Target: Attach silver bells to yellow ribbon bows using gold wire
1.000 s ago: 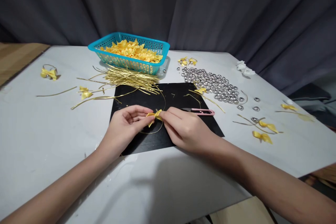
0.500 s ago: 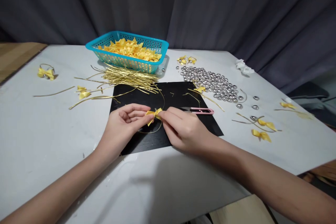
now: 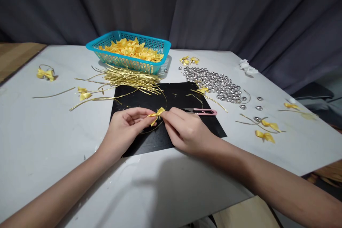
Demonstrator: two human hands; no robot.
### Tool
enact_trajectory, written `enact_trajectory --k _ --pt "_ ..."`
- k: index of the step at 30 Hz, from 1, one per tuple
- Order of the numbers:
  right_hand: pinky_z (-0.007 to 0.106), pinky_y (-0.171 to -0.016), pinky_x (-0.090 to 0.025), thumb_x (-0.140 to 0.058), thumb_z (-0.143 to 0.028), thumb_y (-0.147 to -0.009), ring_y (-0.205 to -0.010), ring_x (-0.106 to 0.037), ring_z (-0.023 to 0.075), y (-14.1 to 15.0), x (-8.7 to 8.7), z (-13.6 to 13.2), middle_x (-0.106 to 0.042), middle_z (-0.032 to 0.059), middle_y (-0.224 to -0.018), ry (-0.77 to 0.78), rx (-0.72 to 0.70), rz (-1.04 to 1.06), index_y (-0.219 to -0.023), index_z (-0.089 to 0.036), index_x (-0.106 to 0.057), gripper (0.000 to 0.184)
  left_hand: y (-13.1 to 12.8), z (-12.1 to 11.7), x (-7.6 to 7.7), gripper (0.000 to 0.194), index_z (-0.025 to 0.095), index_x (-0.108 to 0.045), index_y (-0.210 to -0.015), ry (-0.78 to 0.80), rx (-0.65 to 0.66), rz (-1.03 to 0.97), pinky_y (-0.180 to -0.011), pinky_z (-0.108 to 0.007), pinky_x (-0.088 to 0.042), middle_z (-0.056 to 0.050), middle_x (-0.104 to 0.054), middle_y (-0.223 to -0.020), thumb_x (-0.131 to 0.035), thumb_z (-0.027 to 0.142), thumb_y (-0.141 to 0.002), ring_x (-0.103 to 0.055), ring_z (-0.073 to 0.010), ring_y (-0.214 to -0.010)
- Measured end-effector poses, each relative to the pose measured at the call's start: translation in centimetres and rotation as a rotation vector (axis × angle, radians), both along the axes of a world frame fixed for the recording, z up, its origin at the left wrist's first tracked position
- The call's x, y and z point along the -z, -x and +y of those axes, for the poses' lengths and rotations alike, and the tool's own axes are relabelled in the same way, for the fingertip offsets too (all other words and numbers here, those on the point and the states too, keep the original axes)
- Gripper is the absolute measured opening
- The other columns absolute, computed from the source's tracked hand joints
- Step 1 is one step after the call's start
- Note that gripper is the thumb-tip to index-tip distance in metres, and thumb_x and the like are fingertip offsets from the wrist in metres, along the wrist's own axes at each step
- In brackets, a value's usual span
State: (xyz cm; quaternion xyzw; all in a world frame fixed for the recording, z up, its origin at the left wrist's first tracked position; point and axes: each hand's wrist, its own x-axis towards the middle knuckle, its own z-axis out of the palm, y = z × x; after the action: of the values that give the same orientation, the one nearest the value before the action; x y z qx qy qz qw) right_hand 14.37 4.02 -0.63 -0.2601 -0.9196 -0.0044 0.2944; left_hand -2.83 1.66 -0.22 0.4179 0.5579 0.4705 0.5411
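Pinching one yellow bow (image 3: 159, 112) in the fingers (image 3: 145, 122) of my left hand (image 3: 122, 124) and right hand (image 3: 188, 126) | I see mat (image 3: 145, 144) below them | scissors (image 3: 202, 110) to their right | basket (image 3: 157, 63) beyond

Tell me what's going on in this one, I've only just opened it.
A person is working bare-handed over a black mat, the left hand and right hand both pinching one small yellow bow. A thin cord curves around near it. Pink-handled snips lie on the mat beside the right hand. Beyond the mat are a heap of gold cords and a blue basket of more bows; silver beads are spread to the right.
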Motion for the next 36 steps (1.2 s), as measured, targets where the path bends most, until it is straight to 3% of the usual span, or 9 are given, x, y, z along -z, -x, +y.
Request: enact_trajectory --k 9,15,21,25,30,36 --pt "0.019 -0.053 -0.039 -0.039 -0.004 -0.084 -0.058 -0.044 0.0095 0.2 0.0 -0.2 -0.052 0.0049 -0.069 -0.079 0.008 0.042 -0.08 -0.008 -0.059 0.021 -0.2 -0.1 -0.2 0.01 0.018 -0.072 -0.07 -0.025 0.043 -0.078 -0.058 -0.013 -0.049 0.001 -0.072 -0.063 -0.077 0.021 -0.062 -0.065 -0.0085 -0.059" --pt "0.018 -0.057 -0.044 -0.042 -0.008 -0.086 -0.062 -0.053 0.0087 0.2 0.1 -0.1 -0.059 0.0057 -0.071 -0.012 0.04 0.143 -0.081 -0.009 -0.058 0.017 -0.3 -0.1 -0.3 0.013 0.016 -0.069 -0.069 -0.015 0.014 -0.11 -0.058 -0.011 -0.048 0.001 -0.071 -0.06 -0.078 0.022 -0.061 -0.064 -0.0072 -0.059" --pt "0.021 -0.062 -0.047 -0.041 -0.008 -0.087 -0.067 -0.057 0.0105 0.1 -0.2 0.1 -0.062 0.0085 -0.076 -0.012 0.032 0.104 -0.086 -0.007 -0.059 0.018 0.0 0.1 0.1 0.015 0.015 -0.069 -0.072 0.027 0.02 -0.15 -0.06 -0.011 -0.049 0.001 -0.071 -0.064 -0.078 0.023 -0.063 -0.065 -0.007 -0.061" --pt "0.019 -0.065 -0.048 -0.046 -0.01 -0.088 -0.071 -0.057 0.0089 0.2 -0.1 0.4 -0.062 0.0069 -0.08 0.108 -0.017 0.195 -0.091 -0.007 -0.06 0.014 0.3 0.2 0.1 0.013 0.015 -0.069 -0.071 0.044 0.038 -0.209 -0.06 -0.011 -0.05 0.001 -0.07 -0.064 -0.078 0.022 -0.063 -0.065 -0.0068 -0.06" --pt "0.016 -0.057 -0.045 -0.051 -0.011 -0.086 -0.063 -0.053 0.005 0.3 0.1 0.9 -0.062 0.0038 -0.079 0.286 -0.12 0.417 -0.09 -0.009 -0.06 0.01 0.5 0.2 0.1 0.012 0.016 -0.07 -0.072 0.063 0.098 -0.292 -0.058 -0.01 -0.05 0.001 -0.07 -0.065 -0.077 0.022 -0.064 -0.064 -0.0063 -0.059" --pt "0.02 -0.064 -0.048 -0.052 -0.008 -0.085 -0.072 -0.056 0.0088 0.0 0.3 1.0 -0.062 0.0068 -0.079 0.103 -0.187 0.352 -0.089 -0.008 -0.059 0.008 0.3 0.0 0.1 0.009 0.017 -0.069 -0.072 0.074 0.157 -0.292 -0.06 -0.01 -0.049 0.002 -0.069 -0.063 -0.075 0.022 -0.067 -0.065 -0.0062 -0.061"
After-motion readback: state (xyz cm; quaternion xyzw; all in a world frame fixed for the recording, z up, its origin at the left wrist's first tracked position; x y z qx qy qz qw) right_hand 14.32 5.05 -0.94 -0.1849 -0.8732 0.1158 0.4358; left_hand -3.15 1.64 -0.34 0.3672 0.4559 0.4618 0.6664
